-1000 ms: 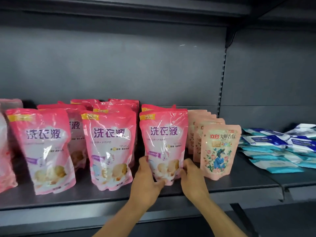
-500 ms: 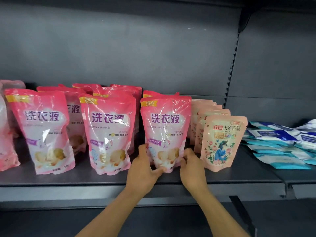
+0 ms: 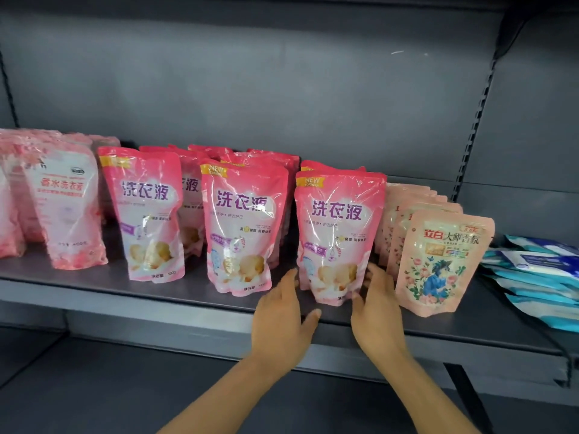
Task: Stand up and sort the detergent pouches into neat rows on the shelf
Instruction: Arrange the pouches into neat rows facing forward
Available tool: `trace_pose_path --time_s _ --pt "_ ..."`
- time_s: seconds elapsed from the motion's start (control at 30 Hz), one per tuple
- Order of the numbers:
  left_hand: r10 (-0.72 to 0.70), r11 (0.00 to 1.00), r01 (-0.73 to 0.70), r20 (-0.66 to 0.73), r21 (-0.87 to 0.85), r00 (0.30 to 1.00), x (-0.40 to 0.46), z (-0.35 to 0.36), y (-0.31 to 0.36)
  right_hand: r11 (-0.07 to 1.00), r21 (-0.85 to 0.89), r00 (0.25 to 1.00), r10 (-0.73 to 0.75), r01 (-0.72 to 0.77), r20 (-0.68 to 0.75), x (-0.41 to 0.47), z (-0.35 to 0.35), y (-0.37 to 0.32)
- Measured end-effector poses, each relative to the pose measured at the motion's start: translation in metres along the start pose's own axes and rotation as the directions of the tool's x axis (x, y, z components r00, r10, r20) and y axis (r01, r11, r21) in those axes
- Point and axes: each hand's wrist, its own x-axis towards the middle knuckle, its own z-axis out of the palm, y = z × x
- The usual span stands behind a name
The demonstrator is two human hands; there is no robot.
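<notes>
- The shelf (image 3: 194,292) carries upright pink detergent pouches in three rows running front to back, each row with further pouches behind its front one.
- The front pouch of the right row (image 3: 336,236) stands near the shelf's front edge, between both hands.
- The left hand (image 3: 282,321) has a released grip: fingers straight, just beside the pouch's lower left edge, with a small gap; half a second ago its thumb and fingers pressed that edge.
- The right hand (image 3: 376,314) touches the pouch's lower right side with relaxed, lightly bent fingers, grasping nothing; its position has hardly changed.
- Peach floral pouches (image 3: 438,261) stand in a row just right of it; blue-and-white packs (image 3: 539,270) lie flat farther right.
- Paler pink pouches (image 3: 65,205), newly in view, stand at the left end.
</notes>
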Motion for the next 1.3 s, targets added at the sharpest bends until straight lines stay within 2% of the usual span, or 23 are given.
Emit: trace_pose_path --time_s 0.1,0.17,0.23,0.4,0.47,0.53,0.6,0.7,0.77,0.87,0.97,1.17,1.3 --pt "0.011 0.996 -0.009 0.023 -0.092 1.000 -0.019 -0.015 -0.010 0.997 -0.046 0.995 -0.070 0.067 -0.068 -0.010 -0.003 -0.004" --pt "0.038 0.989 -0.041 -0.024 -0.142 0.999 -0.028 -0.030 -0.020 0.989 -0.062 0.982 -0.140 0.133 -0.126 -0.019 -0.004 -0.011" --pt "0.075 0.989 -0.087 -0.104 -0.118 0.992 -0.031 -0.047 -0.030 0.972 -0.046 0.958 -0.236 0.232 -0.162 -0.024 -0.003 -0.024" --pt "0.041 0.996 -0.060 -0.280 -0.059 0.959 -0.015 -0.079 -0.059 0.923 0.068 0.925 -0.376 0.379 -0.057 -0.030 0.015 -0.074" --pt "0.019 0.996 -0.043 -0.291 -0.076 0.956 -0.005 -0.087 -0.069 0.935 0.128 0.943 -0.333 0.330 0.002 -0.028 0.026 -0.093" --pt "-0.005 0.992 -0.027 -0.254 -0.123 0.967 0.007 -0.091 -0.078 0.961 0.221 0.977 -0.192 0.168 0.092 -0.022 0.035 -0.110" --pt "-0.037 0.978 -0.002 -0.187 -0.207 0.982 0.018 -0.094 -0.086 0.960 0.280 0.979 -0.041 -0.016 0.198 -0.012 0.043 -0.121" --pt "-0.051 0.902 0.029 -0.040 -0.431 0.998 0.034 -0.101 -0.090 0.956 0.249 0.969 0.097 -0.154 0.225 0.002 0.063 -0.119" --pt "-0.023 0.829 0.015 -0.007 -0.558 1.000 0.041 -0.104 -0.091 0.950 0.236 0.965 0.157 -0.206 0.210 0.005 0.075 -0.113" --pt "-0.026 0.785 0.016 -0.007 -0.619 1.000 0.050 -0.107 -0.100 0.941 0.258 0.964 0.168 -0.218 0.204 0.004 0.085 -0.107" --pt "-0.025 0.819 0.006 -0.024 -0.574 0.999 0.059 -0.109 -0.109 0.949 0.264 0.980 0.135 -0.170 0.148 0.003 0.087 -0.107" --pt "-0.101 0.898 0.085 -0.015 -0.431 0.995 0.070 -0.097 -0.122 0.994 0.095 0.999 0.046 -0.044 -0.018 0.002 0.093 -0.110" --pt "-0.113 0.921 0.090 -0.037 -0.380 0.993 0.070 -0.094 -0.124 0.985 0.145 0.994 0.100 -0.091 -0.054 0.002 0.096 -0.108"
